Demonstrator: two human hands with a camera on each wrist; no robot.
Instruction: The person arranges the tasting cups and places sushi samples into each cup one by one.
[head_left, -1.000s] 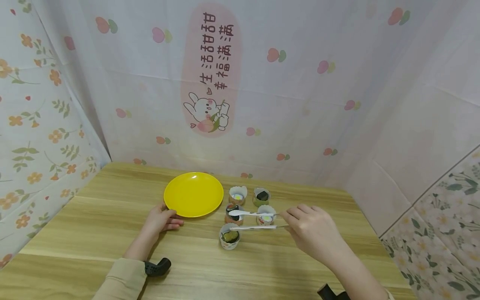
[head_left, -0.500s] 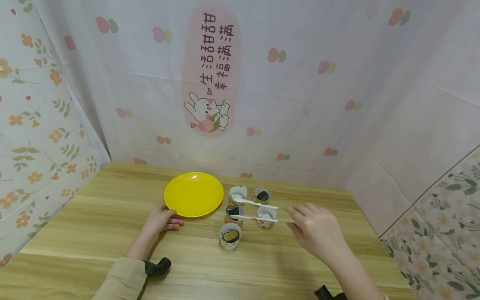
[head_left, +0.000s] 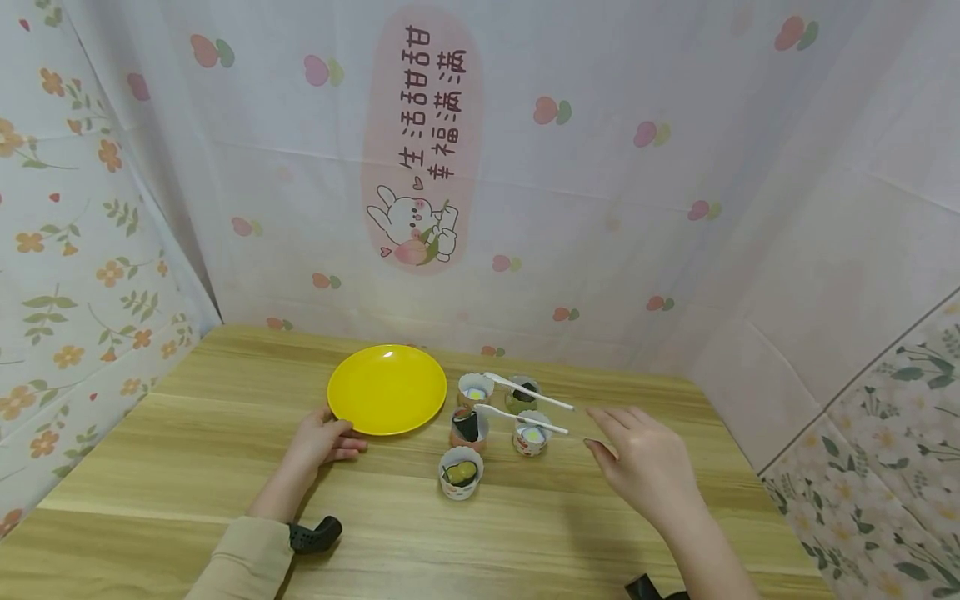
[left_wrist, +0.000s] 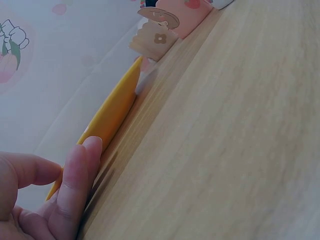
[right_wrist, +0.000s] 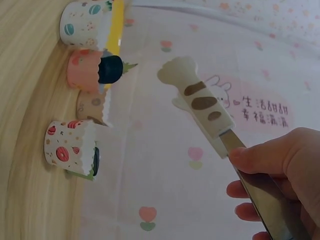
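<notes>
My left hand (head_left: 324,439) pinches the near-left rim of a yellow plate (head_left: 386,392), thumb on top and fingers below. In the left wrist view the plate (left_wrist: 112,110) shows edge-on, slightly above the wood at the hand. My right hand (head_left: 647,458) holds metal tongs (head_left: 528,392) with white cat-paw tips, which are spread apart with nothing between them. They hang over several paper cups. A front cup (head_left: 459,490) holds a green-yellow topped piece with a dark wrap. Behind it, a pink cup (head_left: 468,446) holds a dark-wrapped toy sushi piece (head_left: 465,425).
A white patterned cup (head_left: 529,446) and a brown cup (head_left: 476,390) each hold a white piece with yellow. The green cup (head_left: 522,392) at the back right holds a dark piece. A printed curtain (head_left: 600,250) hangs behind the wooden table (head_left: 495,550).
The tongs have moved back and to the right, away from the front cup, and the right hand has shifted slightly right. My left hand and the plate have stayed still.
</notes>
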